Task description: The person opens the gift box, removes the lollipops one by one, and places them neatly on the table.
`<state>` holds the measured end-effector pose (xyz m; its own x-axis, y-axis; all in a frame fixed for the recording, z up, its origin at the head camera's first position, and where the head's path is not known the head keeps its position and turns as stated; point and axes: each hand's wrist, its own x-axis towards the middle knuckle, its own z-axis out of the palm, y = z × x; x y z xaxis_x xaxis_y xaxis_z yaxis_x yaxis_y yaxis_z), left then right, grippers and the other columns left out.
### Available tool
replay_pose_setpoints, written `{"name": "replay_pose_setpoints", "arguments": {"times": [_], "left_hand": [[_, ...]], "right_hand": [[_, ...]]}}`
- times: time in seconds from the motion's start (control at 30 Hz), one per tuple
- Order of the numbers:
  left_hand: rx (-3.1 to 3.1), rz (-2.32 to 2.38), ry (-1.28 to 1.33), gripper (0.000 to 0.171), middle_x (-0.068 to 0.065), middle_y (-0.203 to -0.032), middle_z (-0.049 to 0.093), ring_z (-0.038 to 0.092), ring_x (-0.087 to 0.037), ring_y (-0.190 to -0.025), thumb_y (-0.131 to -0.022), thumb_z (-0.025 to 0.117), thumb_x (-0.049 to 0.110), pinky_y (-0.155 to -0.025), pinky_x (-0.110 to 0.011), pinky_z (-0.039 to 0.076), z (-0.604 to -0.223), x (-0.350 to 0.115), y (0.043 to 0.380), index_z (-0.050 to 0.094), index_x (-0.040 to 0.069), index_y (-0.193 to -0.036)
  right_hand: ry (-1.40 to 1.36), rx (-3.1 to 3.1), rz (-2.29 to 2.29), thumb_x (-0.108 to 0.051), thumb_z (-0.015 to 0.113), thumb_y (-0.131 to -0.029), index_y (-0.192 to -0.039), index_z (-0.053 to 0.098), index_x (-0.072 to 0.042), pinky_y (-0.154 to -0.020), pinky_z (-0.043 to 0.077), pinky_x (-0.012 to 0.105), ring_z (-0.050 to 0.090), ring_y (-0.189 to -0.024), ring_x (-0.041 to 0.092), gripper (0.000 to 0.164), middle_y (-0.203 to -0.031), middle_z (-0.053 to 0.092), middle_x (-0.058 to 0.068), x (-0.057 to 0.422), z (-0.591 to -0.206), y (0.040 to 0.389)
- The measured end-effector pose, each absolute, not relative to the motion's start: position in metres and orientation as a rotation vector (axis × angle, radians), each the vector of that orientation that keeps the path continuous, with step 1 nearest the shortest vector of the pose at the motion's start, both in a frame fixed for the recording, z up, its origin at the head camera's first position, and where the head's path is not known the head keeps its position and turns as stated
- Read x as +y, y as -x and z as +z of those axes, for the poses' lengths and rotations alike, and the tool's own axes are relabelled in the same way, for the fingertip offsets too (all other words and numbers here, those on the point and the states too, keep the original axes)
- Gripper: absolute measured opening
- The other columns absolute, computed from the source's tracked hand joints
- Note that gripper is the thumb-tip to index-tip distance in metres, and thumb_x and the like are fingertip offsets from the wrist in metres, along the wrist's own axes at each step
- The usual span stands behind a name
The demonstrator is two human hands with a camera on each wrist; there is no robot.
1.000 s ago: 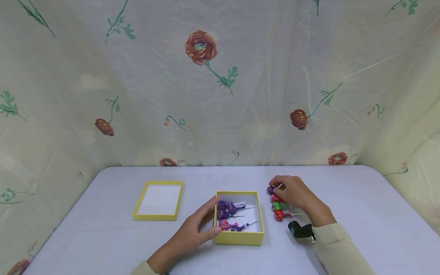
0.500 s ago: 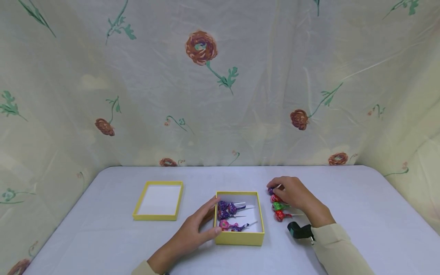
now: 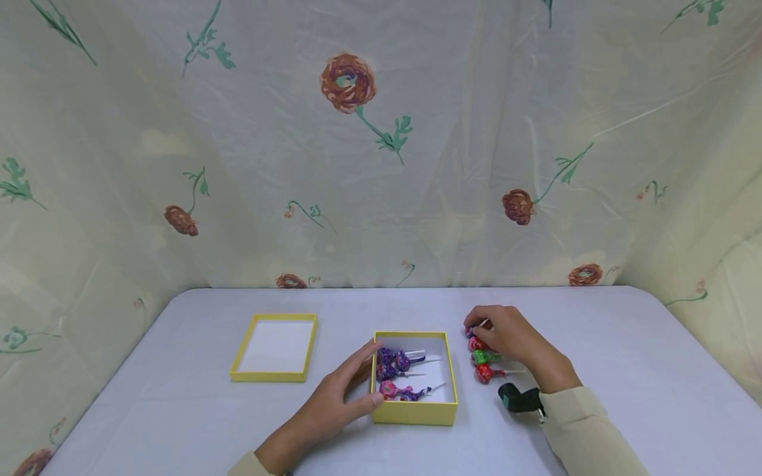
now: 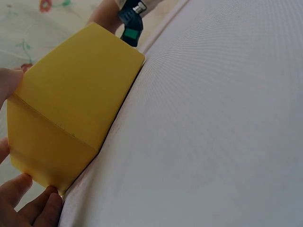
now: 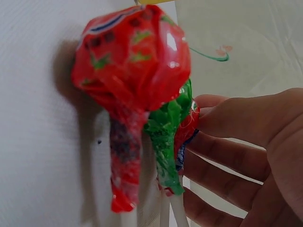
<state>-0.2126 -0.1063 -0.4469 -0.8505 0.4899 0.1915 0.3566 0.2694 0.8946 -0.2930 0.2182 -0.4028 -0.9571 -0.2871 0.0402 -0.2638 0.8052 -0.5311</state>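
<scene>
A yellow box [image 3: 415, 414] stands on the white table, white inside. Several purple-wrapped lollipops [image 3: 401, 361] lie in its rear part, with a pink lollipop [image 3: 389, 389] and another dark-wrapped one nearer the front. My left hand [image 3: 330, 400] holds the box's left side, thumb at the front corner, fingers along the wall. Right of the box, my right hand [image 3: 506, 334] pinches a purple lollipop [image 3: 469, 332] at the far end of a short row. Nearer me in that row lie a pinkish-red lollipop [image 3: 474, 344], a green lollipop [image 5: 171, 113] and a red lollipop [image 5: 135, 59].
A shallow yellow-rimmed lid [image 3: 270, 377], white inside, lies to the left of the box. A black wrist camera [image 3: 519, 398] juts from the right sleeve close to the red lollipop's stick. Behind the table hangs a flowered curtain [image 3: 417, 198].
The right fingers have shifted very slightly at the purple lollipop, and less of its wrapper shows now. The left hand, the box and the other lollipops stay put.
</scene>
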Motion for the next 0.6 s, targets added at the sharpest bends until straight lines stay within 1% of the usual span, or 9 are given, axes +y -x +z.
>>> {"name": "replay_pose_setpoints", "arguments": {"times": [0.1,0.27,0.33,0.4,0.6], "left_hand": [[2.405,1.646,-0.799,0.071,0.002,-0.158,0.021,0.036,-0.018,-0.138,-0.091,0.066,0.022,-0.114,-0.036,0.031,-0.442,-0.105,0.21,0.029,0.027,-0.152],[2.379,1.658,-0.79,0.072,-0.008,-0.159,0.021,0.036,-0.025,-0.138,-0.091,0.066,0.015,-0.114,-0.043,0.03,-0.425,-0.103,0.202,0.029,0.016,-0.153],[2.369,1.664,-0.79,0.072,-0.01,-0.159,0.021,0.035,-0.027,-0.138,-0.091,0.065,0.014,-0.114,-0.044,0.03,-0.422,-0.102,0.2,0.029,0.013,-0.152],[2.368,1.667,-0.795,0.072,-0.009,-0.159,0.02,0.035,-0.027,-0.139,-0.091,0.065,0.014,-0.114,-0.044,0.03,-0.424,-0.103,0.201,0.029,0.015,-0.153],[2.387,1.663,-0.823,0.072,0.001,-0.159,0.021,0.036,-0.02,-0.138,-0.091,0.066,0.021,-0.114,-0.037,0.031,-0.443,-0.105,0.21,0.029,0.026,-0.152]], "right_hand": [[0.461,2.95,-0.851,-0.004,0.063,-0.09,-0.099,0.07,-0.011,-0.073,0.057,0.033,0.058,-0.081,0.018,0.013,-0.092,0.067,0.003,0.219,-0.403,0.294],[0.479,2.949,-0.855,-0.003,0.063,-0.09,-0.096,0.07,-0.011,-0.073,0.057,0.033,0.059,-0.081,0.018,0.013,-0.091,0.067,0.002,0.219,-0.403,0.294],[0.479,2.948,-0.855,-0.003,0.063,-0.09,-0.096,0.07,-0.011,-0.073,0.056,0.033,0.058,-0.081,0.018,0.012,-0.09,0.067,0.002,0.219,-0.403,0.294],[0.467,2.946,-0.854,-0.004,0.063,-0.09,-0.096,0.07,-0.012,-0.073,0.056,0.033,0.058,-0.081,0.018,0.013,-0.091,0.067,0.002,0.219,-0.403,0.294],[0.458,2.939,-0.851,-0.004,0.062,-0.091,-0.103,0.07,-0.01,-0.077,0.058,0.036,0.059,-0.085,0.019,0.016,-0.096,0.067,0.003,0.22,-0.404,0.294]]}}
